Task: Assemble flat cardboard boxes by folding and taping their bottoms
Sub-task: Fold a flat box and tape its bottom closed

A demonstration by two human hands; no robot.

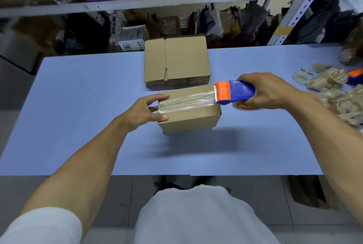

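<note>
A small folded cardboard box [193, 118] stands on the blue table [78, 125] with its closed flaps facing up. A strip of clear tape [186, 101] runs across those flaps from the left edge to the right edge. My left hand [146, 111] grips the box's left end, fingers on top and thumb on the side. My right hand [269, 91] grips a blue and orange tape dispenser [233, 92] at the box's right top edge, its orange blade end at the tape. A stack of flat cardboard boxes [176, 60] lies just behind.
Crumpled used tape and empty tape rolls [332, 90] lie in a pile on the table's right side, with another orange and blue tool [355, 75] among them. Metal shelving [157, 0] packed with bags and parcels stands behind the table.
</note>
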